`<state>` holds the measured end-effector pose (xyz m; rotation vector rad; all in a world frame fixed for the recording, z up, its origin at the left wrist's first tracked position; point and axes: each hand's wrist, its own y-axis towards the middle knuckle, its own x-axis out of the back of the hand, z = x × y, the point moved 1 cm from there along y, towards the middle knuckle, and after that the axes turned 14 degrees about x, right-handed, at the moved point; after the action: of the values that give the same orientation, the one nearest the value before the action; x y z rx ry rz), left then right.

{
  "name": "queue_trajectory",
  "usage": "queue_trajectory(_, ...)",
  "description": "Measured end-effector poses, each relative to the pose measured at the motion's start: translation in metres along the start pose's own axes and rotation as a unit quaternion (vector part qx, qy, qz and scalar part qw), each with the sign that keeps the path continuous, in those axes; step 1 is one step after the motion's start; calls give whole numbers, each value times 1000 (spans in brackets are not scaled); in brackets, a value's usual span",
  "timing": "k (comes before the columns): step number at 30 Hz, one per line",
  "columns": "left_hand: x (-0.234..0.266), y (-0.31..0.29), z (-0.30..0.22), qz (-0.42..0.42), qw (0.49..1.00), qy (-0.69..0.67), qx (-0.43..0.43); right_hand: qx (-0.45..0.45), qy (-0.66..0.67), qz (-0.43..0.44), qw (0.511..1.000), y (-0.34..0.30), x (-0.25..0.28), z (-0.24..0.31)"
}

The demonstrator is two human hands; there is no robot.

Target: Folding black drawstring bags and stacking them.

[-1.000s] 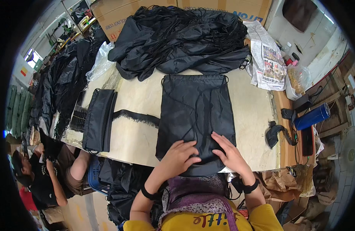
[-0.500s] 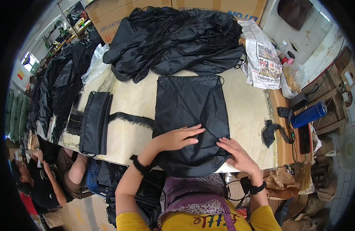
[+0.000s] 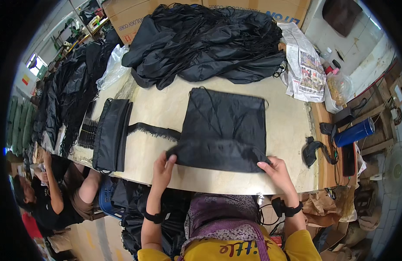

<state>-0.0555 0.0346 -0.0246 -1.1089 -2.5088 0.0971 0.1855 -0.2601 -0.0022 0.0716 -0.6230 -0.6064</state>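
Observation:
A black drawstring bag [image 3: 225, 124] lies flat on the pale table [image 3: 288, 143], its near edge lifted and folding away from me. My left hand [image 3: 163, 167] pinches the bag's near left corner. My right hand [image 3: 275, 169] grips the near right corner. Both wrists wear black bands. A loose black cord [image 3: 151, 129] trails left from the bag across the tabletop.
A big heap of black bags [image 3: 205, 41] fills the table's far side. Folded black bags [image 3: 111, 135] are stacked at the left. Newspaper [image 3: 305, 65], a blue bottle [image 3: 354, 132] and a black strap [image 3: 313, 150] lie at the right. A seated person [image 3: 57, 195] is at the lower left.
My hands slid from flat on the bag's lower part to its near corners. They now lift that edge, and the bag's bottom is folding up.

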Motion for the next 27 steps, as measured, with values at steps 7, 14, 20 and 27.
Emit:
queue_trajectory(7, -39, 8, -58, -297, 885, 334, -133, -140, 25, 44, 989, -5, -34, 26)
queue_trajectory(14, -86, -11, -34, -97, 896, 399, -171, 101, -244, 136, 955, 36, -2, 38)
queue_trajectory(20, -74, 4, -29, -46, 923, 299, -236, 180, -126, 327, 919, 117, -44, 19)
queue_trajectory(27, -73, -8, -41, -11, 906, 350, -238, 153, -163, 273, 936, 141, -68, 2)
